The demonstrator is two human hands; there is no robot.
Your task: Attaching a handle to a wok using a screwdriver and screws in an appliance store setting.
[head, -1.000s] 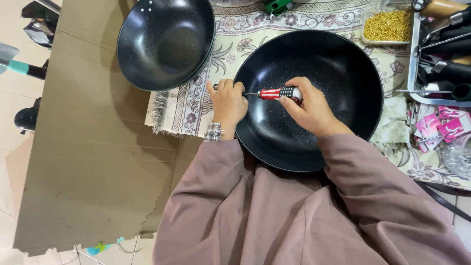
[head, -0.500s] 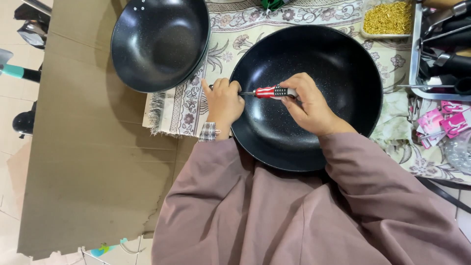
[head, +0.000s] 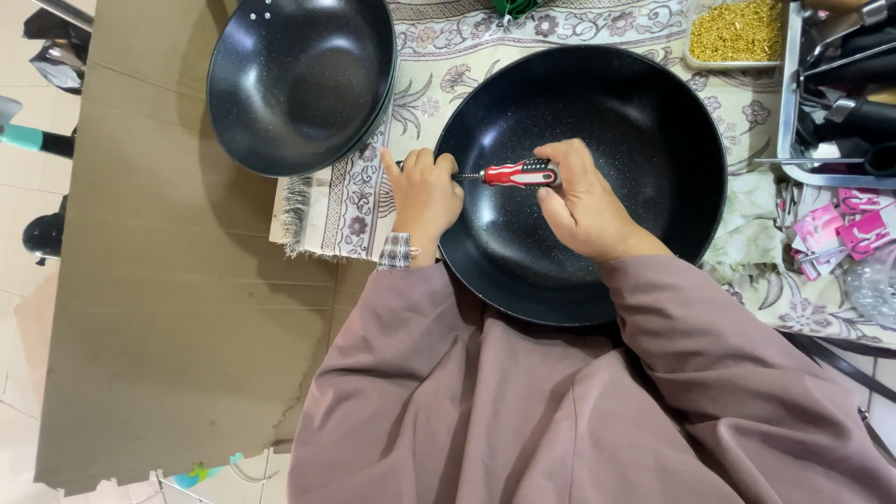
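Now right hand (head: 583, 201) gripping screwdriver (head: 519, 174), left hand (head: 425, 196) on pan (head: 644, 121)

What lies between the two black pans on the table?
In the head view, a strip of the flowered cloth lies between the smaller pan and the larger pan. The left hand rests lower down at the larger pan's rim.

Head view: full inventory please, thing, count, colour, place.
Large speckled non-stick pan: 1, black, centre, on patterned cloth.
Second speckled pan: 1, black, top left.
Floral fringed cloth: 1, cream, under the pans.
Cardboard sheet: 1, brown, left.
Tray of small brass-coloured parts: 1, yellow, top right.
Metal tray of dark handles: 1, silver, far right.
Pink packets: several, right edge.
Red-handled screwdriver: 1, inside large pan.
Left hand: at pan rim.
Right hand: gripping screwdriver.
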